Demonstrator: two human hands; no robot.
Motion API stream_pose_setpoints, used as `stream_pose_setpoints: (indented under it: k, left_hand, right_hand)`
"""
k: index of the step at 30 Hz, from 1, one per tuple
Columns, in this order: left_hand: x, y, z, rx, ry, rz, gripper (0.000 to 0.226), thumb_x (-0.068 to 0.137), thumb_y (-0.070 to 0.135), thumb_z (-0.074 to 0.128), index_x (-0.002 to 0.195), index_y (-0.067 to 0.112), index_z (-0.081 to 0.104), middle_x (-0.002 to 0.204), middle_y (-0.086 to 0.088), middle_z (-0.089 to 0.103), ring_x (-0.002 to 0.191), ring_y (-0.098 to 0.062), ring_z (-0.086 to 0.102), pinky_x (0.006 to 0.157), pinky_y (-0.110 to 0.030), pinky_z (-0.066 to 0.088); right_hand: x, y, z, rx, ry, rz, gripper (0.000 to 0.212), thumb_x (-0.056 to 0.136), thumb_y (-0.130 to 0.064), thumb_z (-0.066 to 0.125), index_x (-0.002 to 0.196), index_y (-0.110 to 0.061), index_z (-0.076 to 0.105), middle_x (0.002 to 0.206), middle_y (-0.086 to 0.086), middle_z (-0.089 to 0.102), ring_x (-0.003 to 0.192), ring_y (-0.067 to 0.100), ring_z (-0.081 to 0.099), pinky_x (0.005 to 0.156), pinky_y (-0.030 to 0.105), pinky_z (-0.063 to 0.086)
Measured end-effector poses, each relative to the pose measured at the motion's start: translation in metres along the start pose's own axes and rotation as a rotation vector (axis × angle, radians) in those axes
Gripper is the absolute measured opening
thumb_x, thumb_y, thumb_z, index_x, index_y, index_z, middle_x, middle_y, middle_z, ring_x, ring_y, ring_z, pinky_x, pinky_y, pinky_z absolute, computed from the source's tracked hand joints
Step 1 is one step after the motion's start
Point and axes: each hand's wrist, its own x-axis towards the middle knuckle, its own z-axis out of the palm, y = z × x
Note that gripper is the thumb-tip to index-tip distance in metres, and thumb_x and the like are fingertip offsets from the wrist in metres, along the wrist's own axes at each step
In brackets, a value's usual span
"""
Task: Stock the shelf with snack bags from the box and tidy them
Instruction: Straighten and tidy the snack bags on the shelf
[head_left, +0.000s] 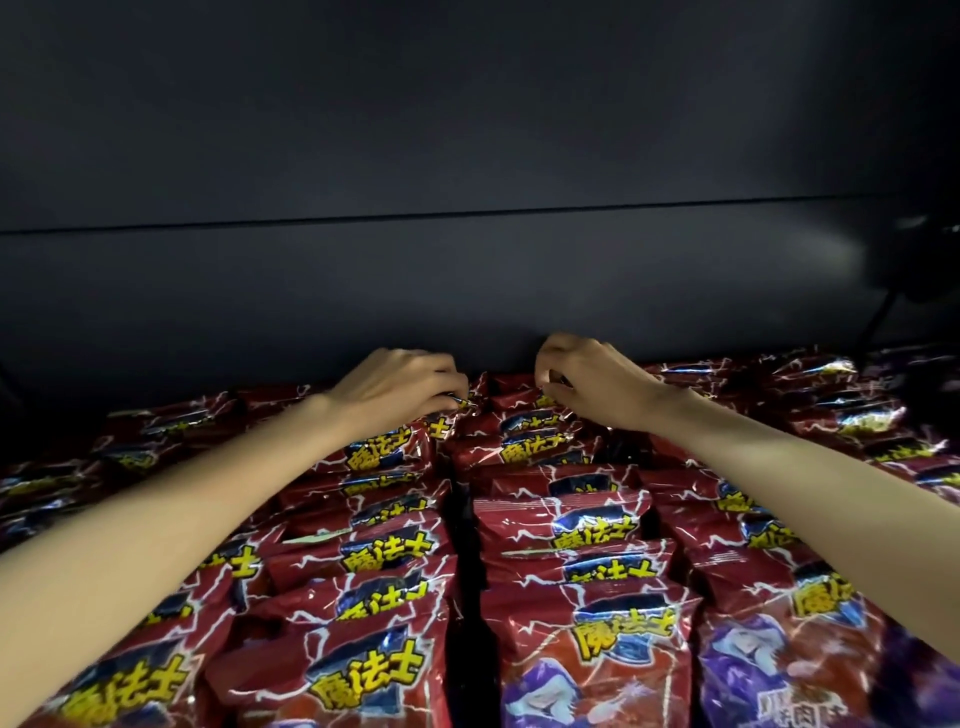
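left hand and right hand pinching rearmost snack bags, dark back panel just behind

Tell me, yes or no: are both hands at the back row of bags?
Yes, the left hand and right hand both grip bags by the back wall.

One view only, head-worn, wide-angle. Looks forward and slightly down into a shelf bay, along rows of red snack bags running away from the lens. Nearest bags fill the bottom edge, very close. Both forearms enter from the lower corners. Dark back panel fills the upper half, facing the camera. Edges bend from lens distortion.
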Motion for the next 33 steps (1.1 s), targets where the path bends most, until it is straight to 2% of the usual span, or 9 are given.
stream_pose_setpoints:
  k: [4, 6, 9, 12, 15, 19, 22, 27, 33]
  left_hand:
    - [0.006, 0.009, 0.004, 0.015, 0.081, -0.035, 0.015, 0.089, 0.034, 0.057, 0.096, 0.022, 0.065, 0.103, 0.004, 0.06, 0.075, -0.016, 0.065, 0.043, -0.027, 0.045]
    - [0.006, 0.013, 0.009, 0.032, 0.111, -0.068, 0.018, 0.09, 0.035, 0.052, 0.093, 0.021, 0.062, 0.102, 0.004, 0.059, 0.077, -0.014, 0.065, 0.039, -0.024, 0.039]
    - [0.002, 0.016, 0.016, 0.074, 0.161, -0.147, 0.018, 0.09, 0.034, 0.05, 0.09, 0.018, 0.059, 0.096, 0.004, 0.057, 0.082, -0.012, 0.064, 0.038, -0.02, 0.032]
    - [0.004, 0.019, 0.017, 0.084, 0.155, -0.159, 0.019, 0.091, 0.032, 0.05, 0.087, 0.015, 0.058, 0.093, 0.003, 0.058, 0.08, -0.013, 0.063, 0.047, -0.023, 0.039]
    - [0.01, 0.02, 0.002, 0.073, 0.037, -0.17, 0.02, 0.092, 0.038, 0.049, 0.091, 0.02, 0.059, 0.098, 0.007, 0.058, 0.082, -0.012, 0.062, 0.057, -0.022, 0.037]
    - [0.031, 0.021, -0.032, 0.141, -0.133, -0.188, 0.022, 0.088, 0.05, 0.05, 0.094, 0.03, 0.055, 0.095, 0.015, 0.056, 0.082, -0.009, 0.056, 0.06, -0.025, 0.033]
    - [0.058, 0.04, -0.04, 0.045, -0.028, -0.102, 0.019, 0.089, 0.046, 0.051, 0.097, 0.029, 0.055, 0.092, 0.016, 0.061, 0.08, -0.008, 0.058, 0.063, -0.028, 0.045]
    - [0.108, 0.078, -0.024, -0.158, -0.065, -0.053, 0.022, 0.093, 0.032, 0.053, 0.113, 0.024, 0.06, 0.107, 0.011, 0.063, 0.093, -0.007, 0.06, 0.081, -0.029, 0.051]
    - [0.135, 0.097, -0.007, -0.177, -0.263, -0.068, 0.033, 0.09, 0.027, 0.053, 0.122, 0.025, 0.058, 0.116, 0.008, 0.06, 0.096, -0.007, 0.057, 0.083, -0.021, 0.044]
  right_hand:
    - [-0.001, 0.004, -0.001, 0.055, 0.046, 0.025, 0.008, 0.089, -0.01, 0.059, 0.085, -0.013, 0.065, 0.095, -0.01, 0.047, 0.081, 0.011, 0.054, 0.08, 0.028, 0.048]
    - [-0.002, 0.004, -0.001, -0.013, 0.052, 0.04, 0.009, 0.091, -0.012, 0.056, 0.088, -0.015, 0.064, 0.096, -0.01, 0.05, 0.085, 0.015, 0.057, 0.079, 0.029, 0.045]
    - [0.0, 0.002, 0.002, -0.193, 0.09, -0.024, 0.014, 0.093, -0.019, 0.05, 0.095, -0.018, 0.064, 0.099, -0.003, 0.063, 0.1, 0.021, 0.056, 0.093, 0.031, 0.035]
    - [0.002, 0.001, -0.006, -0.19, 0.044, -0.027, 0.016, 0.093, -0.024, 0.054, 0.104, -0.023, 0.065, 0.103, -0.006, 0.066, 0.106, 0.017, 0.056, 0.098, 0.03, 0.033]
    - [-0.013, 0.017, -0.033, 0.008, 0.078, 0.024, 0.017, 0.088, -0.02, 0.064, 0.105, -0.021, 0.068, 0.1, -0.007, 0.069, 0.094, 0.012, 0.063, 0.091, 0.031, 0.047]
    - [-0.055, 0.056, -0.064, 0.07, 0.09, 0.071, 0.015, 0.086, -0.018, 0.067, 0.1, -0.022, 0.069, 0.093, -0.01, 0.069, 0.085, 0.003, 0.064, 0.084, 0.029, 0.051]
    - [-0.08, 0.082, -0.071, 0.025, 0.067, 0.138, 0.013, 0.087, -0.022, 0.065, 0.099, -0.026, 0.07, 0.092, -0.011, 0.071, 0.084, 0.004, 0.066, 0.083, 0.032, 0.053]
    - [-0.086, 0.108, -0.066, -0.202, -0.093, 0.125, 0.018, 0.093, -0.026, 0.057, 0.109, -0.027, 0.067, 0.108, -0.008, 0.068, 0.095, 0.012, 0.064, 0.082, 0.03, 0.049]
    - [-0.079, 0.12, -0.062, -0.146, -0.273, 0.093, 0.025, 0.093, -0.019, 0.054, 0.114, -0.026, 0.063, 0.109, -0.009, 0.063, 0.09, 0.005, 0.056, 0.077, 0.025, 0.043]
